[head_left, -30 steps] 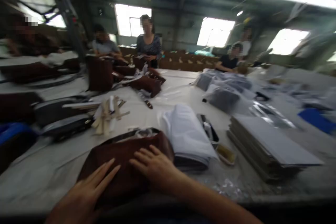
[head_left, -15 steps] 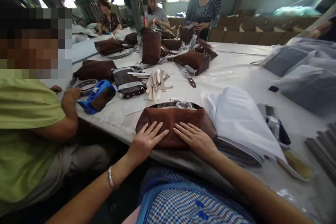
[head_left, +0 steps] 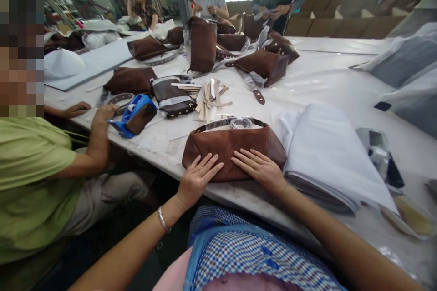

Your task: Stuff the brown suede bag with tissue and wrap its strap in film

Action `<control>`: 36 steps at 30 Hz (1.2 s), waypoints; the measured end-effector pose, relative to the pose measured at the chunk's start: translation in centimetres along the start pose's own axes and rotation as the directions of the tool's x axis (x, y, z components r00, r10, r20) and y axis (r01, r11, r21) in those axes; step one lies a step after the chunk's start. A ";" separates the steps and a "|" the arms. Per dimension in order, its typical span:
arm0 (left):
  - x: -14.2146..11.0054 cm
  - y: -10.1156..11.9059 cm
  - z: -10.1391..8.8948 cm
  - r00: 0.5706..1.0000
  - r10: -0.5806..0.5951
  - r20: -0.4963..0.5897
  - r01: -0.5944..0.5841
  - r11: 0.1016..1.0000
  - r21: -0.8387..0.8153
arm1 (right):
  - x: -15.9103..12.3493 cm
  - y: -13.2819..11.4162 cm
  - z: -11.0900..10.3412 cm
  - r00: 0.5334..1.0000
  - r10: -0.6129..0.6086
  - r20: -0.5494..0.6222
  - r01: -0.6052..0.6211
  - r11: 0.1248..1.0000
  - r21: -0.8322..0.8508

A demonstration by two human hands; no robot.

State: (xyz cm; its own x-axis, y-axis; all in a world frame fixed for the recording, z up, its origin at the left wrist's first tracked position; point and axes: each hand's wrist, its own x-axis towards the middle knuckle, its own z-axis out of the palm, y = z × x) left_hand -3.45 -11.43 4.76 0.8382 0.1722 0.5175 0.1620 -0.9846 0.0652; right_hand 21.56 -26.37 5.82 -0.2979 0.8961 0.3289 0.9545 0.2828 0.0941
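Observation:
A brown leather handbag (head_left: pixel 235 143) lies on its side at the table's near edge, its strap and a ring of clear plastic wrap (head_left: pixel 241 123) on the far side. My left hand (head_left: pixel 198 177) rests flat on the bag's left part, fingers stretched out. On the right part lies my right hand (head_left: pixel 261 170), also flat with fingers spread. Neither hand grips anything. The bag's underside is hidden.
Right of the bag is a folded stack of white sheets (head_left: pixel 327 154). Beyond are paper strips (head_left: pixel 211 97), a blue tape dispenser (head_left: pixel 134 116) and several brown bags (head_left: pixel 262 64). A co-worker in a green shirt (head_left: pixel 30 159) sits at left; others stand across the table (head_left: pixel 327 68).
The camera view has tilted down and shifted left, so everything sits higher and further right. Both hands stay flat on the handbag. The co-worker at left has one arm stretched further along the table.

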 end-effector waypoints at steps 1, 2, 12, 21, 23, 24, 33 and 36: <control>0.0 -0.5 -0.5 1.000 0.014 0.017 -0.013 0.999 -0.045 | 0.2 0.2 -0.4 1.000 -0.002 0.027 0.002 1.000 0.018; 0.0 -1.0 -1.1 0.999 0.005 0.040 -0.001 0.997 -0.081 | 0.5 0.5 -1.0 0.998 -0.002 0.064 0.000 0.999 0.044; -0.2 -2.9 -2.2 0.992 -0.117 0.048 0.120 0.992 -0.050 | 0.7 2.7 -2.7 0.990 0.078 0.116 -0.080 0.997 0.013; -1.2 -2.5 -1.8 0.995 -0.087 -0.040 0.086 0.996 -0.035 | -1.0 1.4 0.0 0.992 0.059 -0.113 -0.068 0.995 -0.079; 0.1 -1.9 -4.1 0.985 -0.129 0.114 0.139 0.987 -0.084 | -0.7 1.6 -0.1 0.994 0.054 -0.093 -0.061 0.995 -0.073; 1.1 -1.6 -5.3 0.972 -0.131 0.195 0.154 0.982 -0.105 | -0.6 1.7 -0.1 0.995 0.053 -0.085 -0.059 0.996 -0.066; 9.5 -0.4 -1.8 0.966 -0.068 0.248 0.082 0.996 -0.046 | 0.1 1.1 -3.6 0.984 0.130 0.123 -0.146 0.981 0.129; 8.4 -0.1 0.4 0.963 -0.086 0.257 0.084 0.996 0.020 | 2.4 1.0 -6.9 0.961 0.180 0.211 -0.229 0.944 0.237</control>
State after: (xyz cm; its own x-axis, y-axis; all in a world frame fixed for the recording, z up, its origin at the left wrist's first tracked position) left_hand 3.80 -9.82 8.78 0.9268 0.2578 0.2731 0.2419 -0.9660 0.0911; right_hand 21.84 -26.35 13.18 -0.1161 0.9840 0.1350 0.9673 0.1429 -0.2094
